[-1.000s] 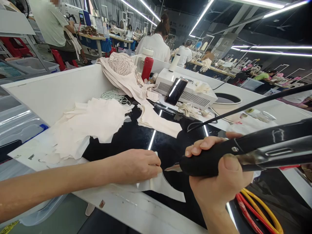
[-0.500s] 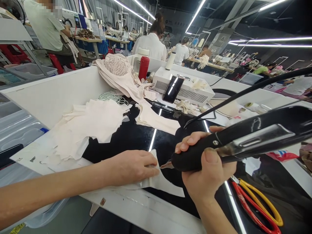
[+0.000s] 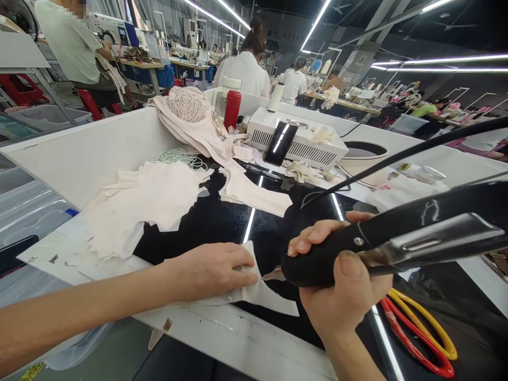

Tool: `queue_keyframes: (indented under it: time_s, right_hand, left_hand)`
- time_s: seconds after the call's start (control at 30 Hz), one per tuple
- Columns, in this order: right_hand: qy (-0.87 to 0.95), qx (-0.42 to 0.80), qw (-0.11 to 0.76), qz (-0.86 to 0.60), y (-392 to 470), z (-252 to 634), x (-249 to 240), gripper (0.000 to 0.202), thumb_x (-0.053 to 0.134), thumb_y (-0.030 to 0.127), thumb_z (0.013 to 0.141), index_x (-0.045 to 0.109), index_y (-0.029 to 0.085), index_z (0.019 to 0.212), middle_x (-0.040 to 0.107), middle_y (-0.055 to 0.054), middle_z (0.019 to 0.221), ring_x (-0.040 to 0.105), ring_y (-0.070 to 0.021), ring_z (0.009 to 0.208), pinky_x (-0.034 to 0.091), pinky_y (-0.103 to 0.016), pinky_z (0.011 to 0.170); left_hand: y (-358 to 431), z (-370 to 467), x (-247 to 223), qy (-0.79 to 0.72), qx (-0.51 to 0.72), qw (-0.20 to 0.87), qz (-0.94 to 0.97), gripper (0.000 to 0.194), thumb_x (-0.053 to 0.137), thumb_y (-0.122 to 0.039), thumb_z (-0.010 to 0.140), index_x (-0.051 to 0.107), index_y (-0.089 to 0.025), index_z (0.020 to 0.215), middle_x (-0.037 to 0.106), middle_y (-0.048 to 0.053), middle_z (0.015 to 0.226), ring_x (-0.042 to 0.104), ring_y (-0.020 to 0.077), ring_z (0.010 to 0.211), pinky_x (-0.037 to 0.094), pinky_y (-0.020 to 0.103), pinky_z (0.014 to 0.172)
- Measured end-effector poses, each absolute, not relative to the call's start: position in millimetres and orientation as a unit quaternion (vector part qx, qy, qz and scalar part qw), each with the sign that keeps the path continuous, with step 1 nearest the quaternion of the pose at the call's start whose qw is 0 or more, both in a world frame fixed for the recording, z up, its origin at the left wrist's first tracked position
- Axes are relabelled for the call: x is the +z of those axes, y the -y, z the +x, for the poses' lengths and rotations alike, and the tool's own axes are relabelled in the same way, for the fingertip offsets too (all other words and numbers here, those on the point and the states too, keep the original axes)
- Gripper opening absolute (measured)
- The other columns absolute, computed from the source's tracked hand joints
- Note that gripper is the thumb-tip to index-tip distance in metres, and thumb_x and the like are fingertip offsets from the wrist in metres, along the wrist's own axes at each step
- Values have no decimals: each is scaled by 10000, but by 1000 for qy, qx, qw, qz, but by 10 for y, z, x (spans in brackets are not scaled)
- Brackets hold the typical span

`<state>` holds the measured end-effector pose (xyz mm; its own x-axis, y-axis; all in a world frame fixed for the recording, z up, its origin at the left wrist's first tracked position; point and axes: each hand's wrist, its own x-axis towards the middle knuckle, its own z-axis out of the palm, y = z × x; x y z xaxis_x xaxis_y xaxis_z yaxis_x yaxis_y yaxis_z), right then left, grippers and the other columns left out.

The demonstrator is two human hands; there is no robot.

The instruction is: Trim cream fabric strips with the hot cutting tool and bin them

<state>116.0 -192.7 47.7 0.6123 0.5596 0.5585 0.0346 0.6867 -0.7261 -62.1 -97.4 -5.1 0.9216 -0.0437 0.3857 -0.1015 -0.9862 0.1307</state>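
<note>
My left hand (image 3: 218, 271) is closed on a cream fabric piece (image 3: 273, 299) near the front edge of the table, fingers and thumb pressing its folded edge down. In my right hand (image 3: 343, 296) is a black corded hand tool (image 3: 321, 262) with a long metal lever; my thumb lies beside the lever and the fingers wrap round the body. The narrow tip of the tool points left and reaches the fabric's edge close to my left fingertips. I cannot tell whether it touches. Scissors with red and yellow handles (image 3: 423, 333) lie right of my right wrist, their blades hidden.
Loose cream fabric pieces (image 3: 151, 193) pile up on the left, with another strip (image 3: 254, 193) at mid-table. Behind are a lace bra stack (image 3: 190, 116), a red bottle (image 3: 232, 108), a phone (image 3: 281, 143) and a vented white box (image 3: 317, 143). A black cable (image 3: 397, 151) arches across the right.
The tool and my right hand have shifted slightly right and down, covering the scissor blades. My left hand stays on the fabric. The whole view has moved slightly.
</note>
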Motion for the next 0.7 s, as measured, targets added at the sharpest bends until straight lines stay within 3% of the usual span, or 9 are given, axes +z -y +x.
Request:
queue_keyframes:
  time_s: [0.17, 0.37, 0.53, 0.7]
  right_hand:
    - [403, 173, 816, -377, 1967, 1166, 505, 337, 824, 306, 861, 638, 252, 1137, 704, 49, 783, 653, -142, 591, 596, -285, 538]
    - [361, 140, 827, -407, 2167, 1247, 615, 390, 878, 347, 769, 665, 255, 1083, 697, 57, 741, 623, -150, 564, 591, -277, 500]
    - [352, 132, 822, -428, 2329, 1286, 572, 441, 922, 392, 752, 669, 265, 1090, 699, 53, 737, 611, -160, 565, 603, -293, 503]
    - [360, 118, 817, -435, 2445, 1275, 547, 470, 944, 418, 773, 663, 266, 1117, 697, 45, 758, 626, -163, 599, 615, -296, 521]
  left_hand:
    - [959, -632, -51, 34, 187, 77, 979, 174, 589, -55, 1068, 687, -169, 1155, 723, 100, 1203, 708, 201, 1076, 611, 307, 953]
    - [1043, -618, 37, 57, 226, 75, 970, 218, 488, -12, 1091, 666, -100, 1180, 739, 134, 1167, 704, 227, 1139, 592, 359, 1078]
    - [1275, -535, 25, 67, 225, 79, 969, 226, 476, 3, 1085, 664, -91, 1171, 728, 102, 1055, 724, 201, 1080, 606, 298, 1031]
    - [1412, -506, -60, 48, 221, 49, 973, 243, 502, 16, 1045, 664, -96, 1187, 701, 84, 999, 702, 207, 969, 627, 327, 963]
